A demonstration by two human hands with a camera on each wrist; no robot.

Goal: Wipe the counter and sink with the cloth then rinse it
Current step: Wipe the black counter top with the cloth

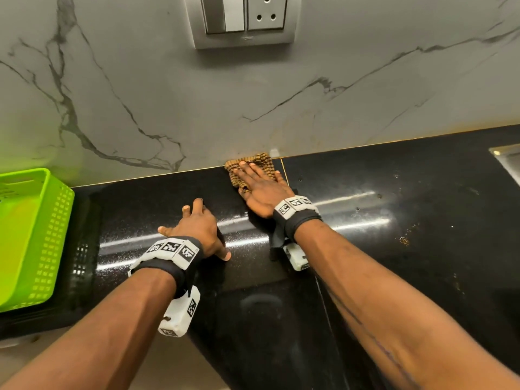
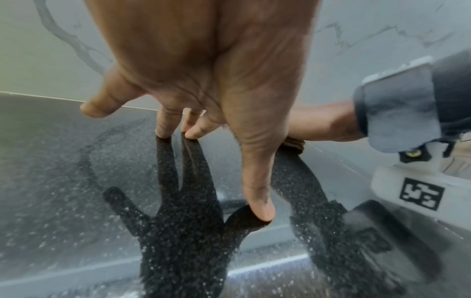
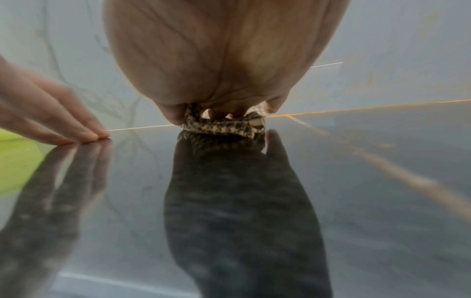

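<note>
Fingers (image 1: 254, 171) of right hand (image 1: 260, 190) spread flat, pressing brown patterned cloth (image 1: 266, 161) onto black counter (image 1: 394, 209) at back edge, against marble wall (image 1: 140, 94); cloth edge bunched under palm in right wrist view (image 3: 224, 126); left hand (image 1: 197, 226) just beside, fingers straight and loosely apart, tips (image 2: 163, 132) and thumb braced on glossy stone, holding nothing; sink corner (image 1: 506, 161) at far right, well apart from cloth; green basket (image 1: 42, 235) standing at left end; switch plate (image 1: 243, 21) above on wall.
</note>
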